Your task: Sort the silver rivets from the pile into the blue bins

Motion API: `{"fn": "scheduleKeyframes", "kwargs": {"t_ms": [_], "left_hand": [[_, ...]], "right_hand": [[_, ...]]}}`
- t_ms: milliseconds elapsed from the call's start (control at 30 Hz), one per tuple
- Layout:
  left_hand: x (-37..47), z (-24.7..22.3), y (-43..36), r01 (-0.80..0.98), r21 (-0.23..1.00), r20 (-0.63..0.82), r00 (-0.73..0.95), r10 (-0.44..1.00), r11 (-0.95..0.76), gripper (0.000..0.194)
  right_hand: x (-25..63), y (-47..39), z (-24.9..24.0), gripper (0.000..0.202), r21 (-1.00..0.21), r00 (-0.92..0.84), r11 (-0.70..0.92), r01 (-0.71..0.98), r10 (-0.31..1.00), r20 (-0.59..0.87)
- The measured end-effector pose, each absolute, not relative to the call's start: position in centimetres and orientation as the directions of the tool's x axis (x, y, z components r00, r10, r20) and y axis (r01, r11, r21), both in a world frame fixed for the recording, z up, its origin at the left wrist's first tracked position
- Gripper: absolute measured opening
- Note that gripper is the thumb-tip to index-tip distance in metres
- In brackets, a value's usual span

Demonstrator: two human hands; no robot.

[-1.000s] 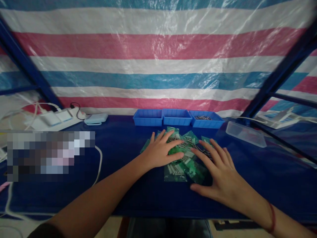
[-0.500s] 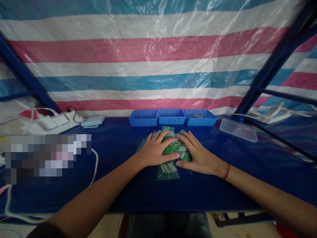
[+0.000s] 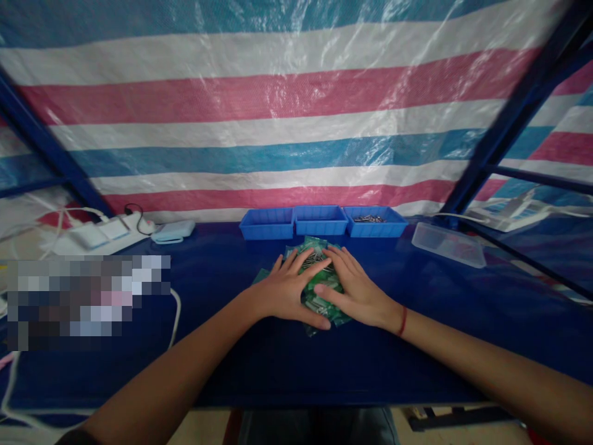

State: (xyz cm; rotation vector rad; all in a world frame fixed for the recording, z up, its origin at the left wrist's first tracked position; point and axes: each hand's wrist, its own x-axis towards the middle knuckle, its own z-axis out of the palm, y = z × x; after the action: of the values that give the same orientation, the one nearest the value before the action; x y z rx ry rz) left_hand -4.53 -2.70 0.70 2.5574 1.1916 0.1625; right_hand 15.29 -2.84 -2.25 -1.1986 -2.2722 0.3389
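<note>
A pile of small green-tinted plastic bags (image 3: 319,287) lies on the blue table between my hands. Thin metal pieces show inside several of them; their exact kind is too small to tell. My left hand (image 3: 290,290) rests over the pile's left side, fingers spread, its thumb at the near edge. Over the right side lies my right hand (image 3: 359,287), fingers stretched out and thumb pointing across the bags. Both hands touch the bags and hide part of them.
Behind the pile stand three blue bins (image 3: 319,220) in a row; the right one holds metal pieces. A clear plastic lid or tray (image 3: 448,245) lies at right. Left are a power strip (image 3: 104,233), a light-blue case (image 3: 173,232) and a white cable (image 3: 176,315). Striped sheeting (image 3: 278,99) hangs behind.
My right hand has moved left, pressing the bags closer together. My left thumb has come down to the pile's near edge. The bag that stuck out in front is now largely covered.
</note>
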Motion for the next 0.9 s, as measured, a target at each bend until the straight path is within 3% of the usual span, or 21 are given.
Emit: {"fn": "scheduleKeyframes", "kwargs": {"t_ms": [167,333,600,900], "left_hand": [[-4.1,0.0,-2.6,0.717,0.325,0.077,0.63,0.772,-0.617,0.099],[-3.3,0.2,-3.2,0.742,0.293,0.144,0.59,0.795,-0.603,0.09],[-2.3,0.0,-3.2,0.734,0.197,0.274,0.595,0.756,-0.649,0.076],[-2.3,0.3,-3.1,0.684,0.222,0.232,0.655,0.719,-0.695,0.067]], "right_hand": [[13.6,-2.4,-2.2,0.056,-0.686,-0.255,0.481,0.545,0.875,0.411],[12.7,-2.2,-1.9,0.048,-0.86,-0.029,0.323,0.394,0.94,0.34],[12.7,-2.0,-1.8,0.03,-0.929,0.111,0.303,0.213,0.937,0.331],[14.5,-0.7,-0.4,0.02,-0.978,0.205,0.209,0.028,0.956,0.21]]}}
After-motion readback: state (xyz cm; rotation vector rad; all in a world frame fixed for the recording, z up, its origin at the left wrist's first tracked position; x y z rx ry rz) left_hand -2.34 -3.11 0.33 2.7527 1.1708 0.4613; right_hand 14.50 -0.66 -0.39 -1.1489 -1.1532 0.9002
